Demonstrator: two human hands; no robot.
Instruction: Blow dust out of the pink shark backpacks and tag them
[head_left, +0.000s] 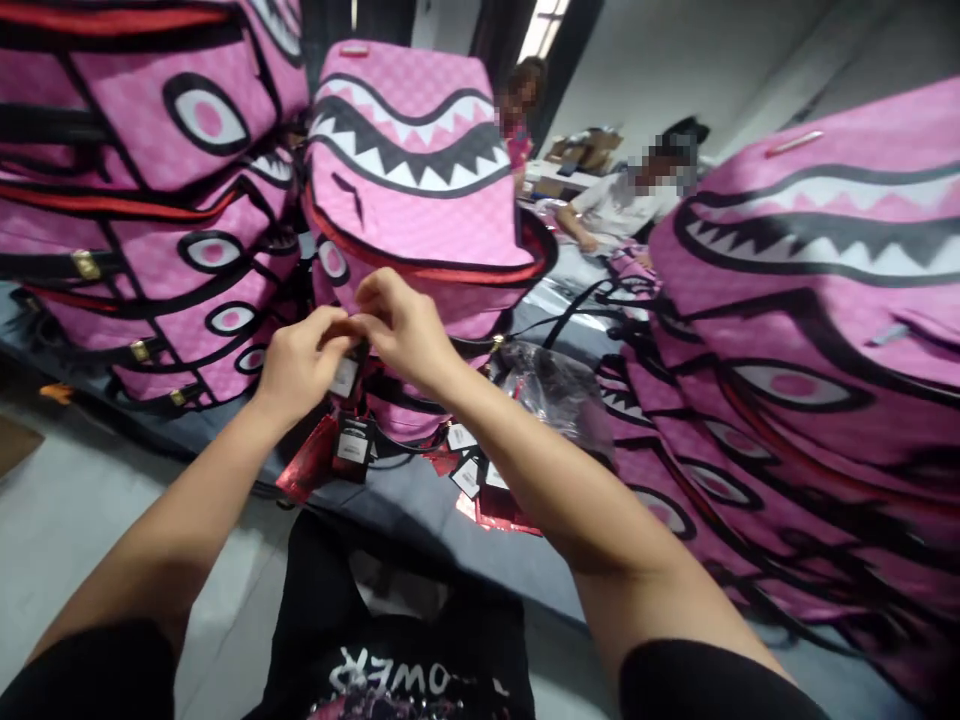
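My left hand (300, 362) and my right hand (409, 328) meet fingertip to fingertip in front of a pink backpack (420, 215) with a shark-mouth print. Both are closed in a pinch; whatever lies between the fingers is too small to make out. Just below my left fingers hangs a black hang tag (345, 378) with a white label. Lower down are another black hang tag (352, 446) and a shiny red packet (309, 460). The backpack's red-edged zip opening (450, 268) gapes at the top, and its lower front is partly hidden by my hands.
Similar pink backpacks are stacked at left (142, 235) and right (795, 300). More tags (469, 475) and a clear plastic bag (559, 390) lie on the grey-covered table (420, 510). Two people (626, 205) are farther back, near cardboard boxes (585, 150).
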